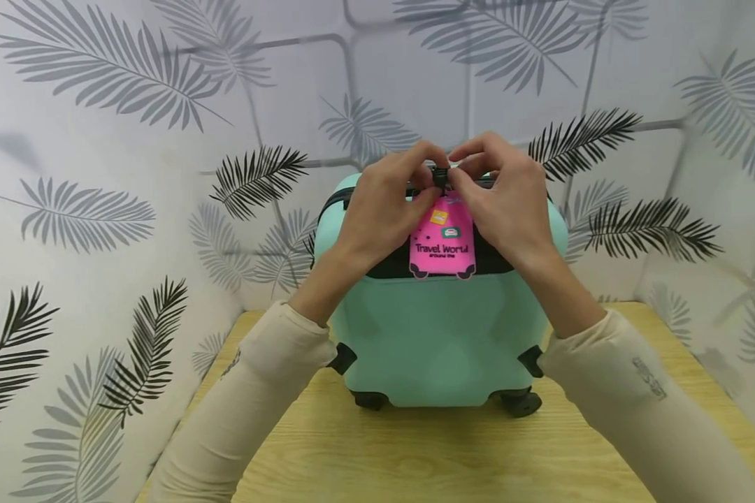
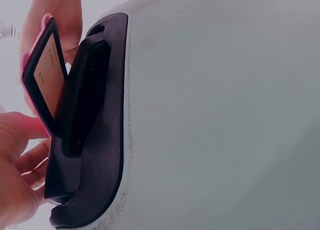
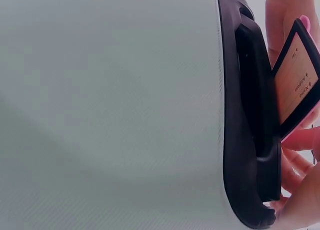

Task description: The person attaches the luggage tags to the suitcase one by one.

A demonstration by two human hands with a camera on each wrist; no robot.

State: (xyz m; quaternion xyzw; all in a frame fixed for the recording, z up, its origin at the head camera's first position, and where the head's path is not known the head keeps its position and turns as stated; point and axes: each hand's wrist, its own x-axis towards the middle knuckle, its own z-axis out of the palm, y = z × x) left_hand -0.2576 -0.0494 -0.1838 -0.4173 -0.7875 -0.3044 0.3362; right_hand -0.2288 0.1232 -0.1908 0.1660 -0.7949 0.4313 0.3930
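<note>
Sleeved forearms are framing the mint suitcase [image 1: 437,342] standing on the wooden table [image 1: 415,454]; left hand [image 1: 384,206] and right hand [image 1: 506,199] are both pinching the black strap [image 1: 440,176] of the pink luggage tag [image 1: 442,241]. Left wrist: tag's card side [image 2: 47,77] is leaning against the black handle [image 2: 90,125]. Right wrist: same card side [image 3: 299,82], fingers [image 3: 300,140] beneath.
</note>
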